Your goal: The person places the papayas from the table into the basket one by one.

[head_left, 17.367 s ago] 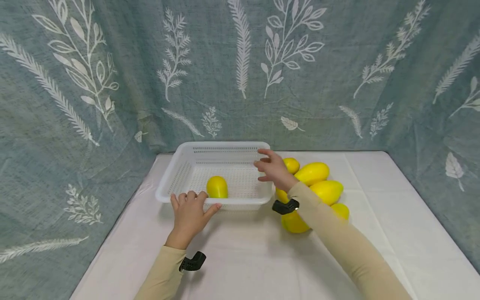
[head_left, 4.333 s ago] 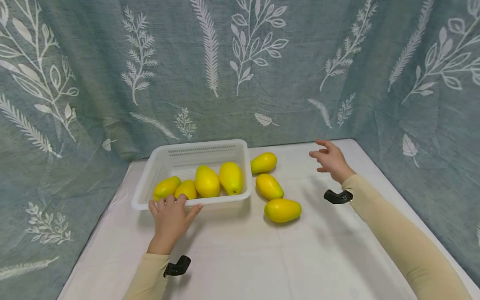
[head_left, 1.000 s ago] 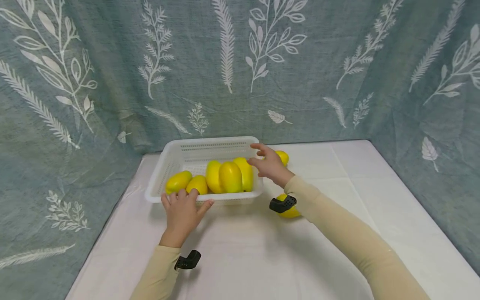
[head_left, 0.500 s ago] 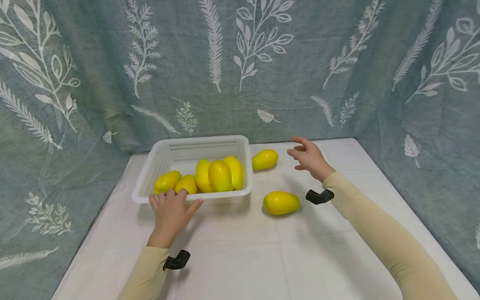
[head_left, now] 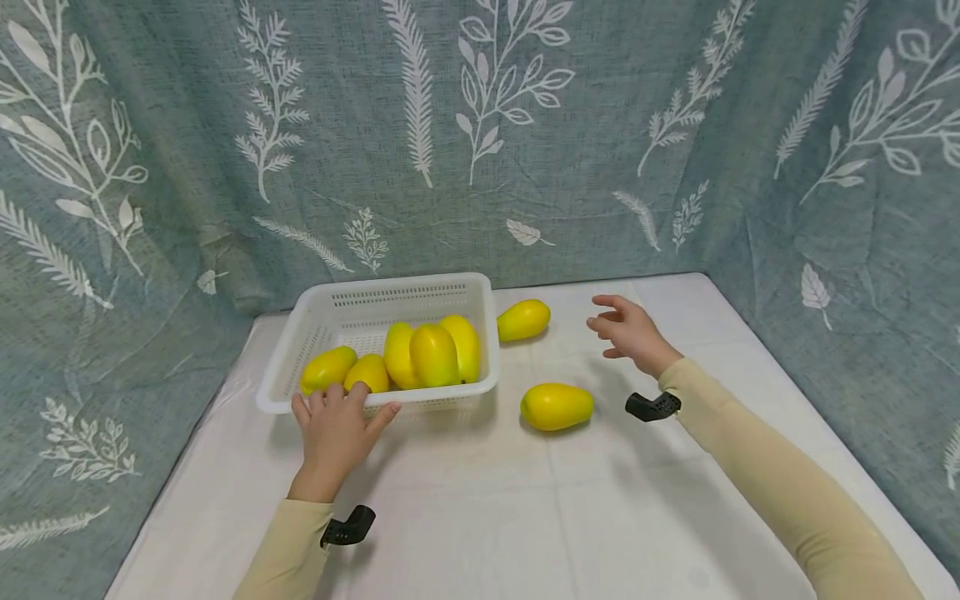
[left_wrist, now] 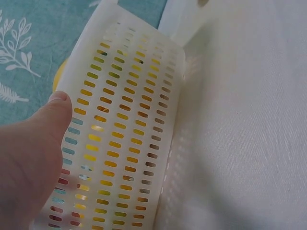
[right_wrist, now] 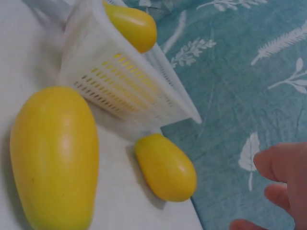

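Observation:
My left hand (head_left: 333, 429) holds the near rim of a white plastic basket (head_left: 273, 375), fingers over the edge and the thumb (left_wrist: 53, 112) against the outer wall. Inside the basket lie several yellow mangoes (head_left: 433, 354), green-tinged in places and bunched toward the near and right sides. My right hand (head_left: 633, 337) hovers right of the basket with nothing in it, its fingers loosely bent. Nearest to it are two mangoes on the table: one (head_left: 557, 407) in front, seen large in the right wrist view, and another (head_left: 523, 320) beside the basket's far right corner.
A white cloth (head_left: 480, 517) covers the table. Blue-green curtains (head_left: 600, 208) with white leaf prints stand behind it and at both sides. The far table edge lies close behind the basket. Each wrist wears a black strap device (head_left: 348, 527).
Earlier the basket held one mango and the rest lay piled at its right; now several are inside and two outside. Since a second ago my right hand has withdrawn rightward from over the basket.

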Available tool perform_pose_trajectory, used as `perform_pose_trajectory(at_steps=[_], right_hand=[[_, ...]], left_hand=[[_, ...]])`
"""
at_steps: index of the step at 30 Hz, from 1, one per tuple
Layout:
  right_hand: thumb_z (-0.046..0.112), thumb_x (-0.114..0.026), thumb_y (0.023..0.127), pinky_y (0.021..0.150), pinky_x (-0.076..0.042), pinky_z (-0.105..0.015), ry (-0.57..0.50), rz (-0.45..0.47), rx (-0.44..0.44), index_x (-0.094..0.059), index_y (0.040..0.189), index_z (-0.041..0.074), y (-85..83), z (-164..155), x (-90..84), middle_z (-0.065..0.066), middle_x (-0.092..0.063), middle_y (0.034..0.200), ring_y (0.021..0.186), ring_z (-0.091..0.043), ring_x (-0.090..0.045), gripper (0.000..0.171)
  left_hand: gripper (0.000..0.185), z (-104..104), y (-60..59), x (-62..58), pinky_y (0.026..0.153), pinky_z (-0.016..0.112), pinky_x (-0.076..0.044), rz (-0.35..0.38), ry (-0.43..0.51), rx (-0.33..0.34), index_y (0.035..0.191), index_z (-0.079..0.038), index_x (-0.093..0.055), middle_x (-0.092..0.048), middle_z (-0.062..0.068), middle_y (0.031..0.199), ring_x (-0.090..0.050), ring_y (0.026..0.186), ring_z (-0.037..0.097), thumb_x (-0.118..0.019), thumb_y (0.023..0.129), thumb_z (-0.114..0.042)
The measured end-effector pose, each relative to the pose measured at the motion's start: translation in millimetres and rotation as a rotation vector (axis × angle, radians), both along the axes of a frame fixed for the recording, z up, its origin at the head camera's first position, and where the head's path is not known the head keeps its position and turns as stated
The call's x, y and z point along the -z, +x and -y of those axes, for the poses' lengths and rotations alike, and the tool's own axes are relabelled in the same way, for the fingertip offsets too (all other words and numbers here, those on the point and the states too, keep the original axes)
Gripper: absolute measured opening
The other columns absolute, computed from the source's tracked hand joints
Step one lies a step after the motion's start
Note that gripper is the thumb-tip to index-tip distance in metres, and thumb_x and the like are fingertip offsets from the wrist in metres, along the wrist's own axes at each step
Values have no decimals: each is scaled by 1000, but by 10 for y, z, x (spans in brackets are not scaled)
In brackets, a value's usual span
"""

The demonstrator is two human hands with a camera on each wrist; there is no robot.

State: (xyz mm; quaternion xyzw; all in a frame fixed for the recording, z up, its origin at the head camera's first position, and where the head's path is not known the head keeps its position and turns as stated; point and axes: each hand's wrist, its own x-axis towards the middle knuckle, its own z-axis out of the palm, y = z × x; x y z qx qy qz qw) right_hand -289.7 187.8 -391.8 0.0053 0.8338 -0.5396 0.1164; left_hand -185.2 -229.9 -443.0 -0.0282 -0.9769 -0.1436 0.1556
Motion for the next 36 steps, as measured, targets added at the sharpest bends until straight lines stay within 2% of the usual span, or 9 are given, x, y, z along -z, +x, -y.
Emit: perform_pose_trajectory(at_steps=[5,14,22,30,36], right_hand=[[24,-56,105,99,-56,-50,29,19,-74,-33,158,12,12,71,115,-25,-43,154,135,-46,-50,59],[24,-60,102,97,-55,-47,93,69,-293,-38,156,10,148,235,362,-26,-42,155,133,-40,-53,59],[30,-69,96,80,-53,-33,146,95,-436,-42,154,14,235,351,530,-27,-42,154,120,-32,-58,66],[27,-67,96,73,-55,-32,132,113,-435,-48,149,13,257,421,556,-25,-45,149,103,-26,-60,58],[29,-65,98,76,-56,-34,112,90,-409,-45,151,11,180,373,444,-25,-44,150,108,-29,-60,59]], left_hand=[[59,7,-7,3,111,77,-8,28,0,-9,116,3,-62,-59,33,110,-45,114,58,-66,94,-52],[59,-12,-15,7,111,77,-7,34,9,-8,116,3,-62,-58,32,109,-44,113,57,-67,94,-51],[57,-16,-6,-19,111,77,-8,1,12,-5,112,4,-63,-58,32,104,-45,109,56,-70,93,-49],[56,-25,2,-30,111,77,-9,-2,2,-10,113,4,-63,-58,31,104,-45,110,56,-71,93,-48],[56,-12,8,-22,111,78,-9,0,-4,-14,113,3,-63,-58,31,105,-45,111,56,-71,93,-48]])
